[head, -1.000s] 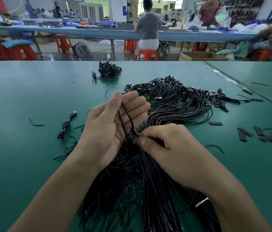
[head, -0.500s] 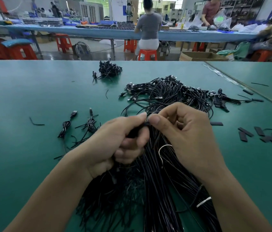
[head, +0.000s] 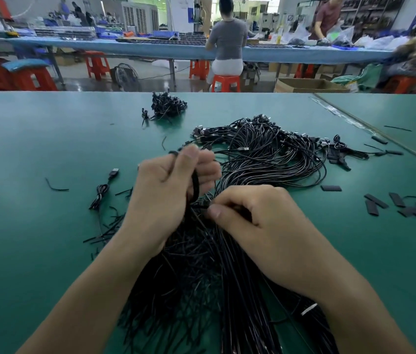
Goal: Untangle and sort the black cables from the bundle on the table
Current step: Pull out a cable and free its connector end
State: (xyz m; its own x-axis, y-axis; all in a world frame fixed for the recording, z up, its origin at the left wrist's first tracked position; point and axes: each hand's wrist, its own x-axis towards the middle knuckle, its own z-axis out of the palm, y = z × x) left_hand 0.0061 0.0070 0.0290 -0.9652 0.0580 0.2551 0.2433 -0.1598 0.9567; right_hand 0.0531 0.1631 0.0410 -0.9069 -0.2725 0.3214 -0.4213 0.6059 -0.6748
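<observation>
The green table (head: 35,226) carries the bundle of black cables (head: 265,159) in its middle. The bundle's long axis runs from the near edge between my forearms away to the far right, loose tails toward me and plug ends fanned out at the far side.

My left hand (head: 168,190) sits on the bundle's left flank, fingers and thumb curled round a looped cable (head: 196,182). The loop stands roughly upright in my fist, its bend poking out at the far side by my thumb and its legs running down into the mass. My right hand (head: 260,221), just to the right and nearer, pinches a strand (head: 203,206) between thumb and forefinger at the loop's base. Whether that strand is the same cable I cannot tell.

To do this well, I think I should anchor the loop with my left hand and draw the strand along the bundle's axis, not across it, gently, so crossings slide free instead of cinching.
</observation>
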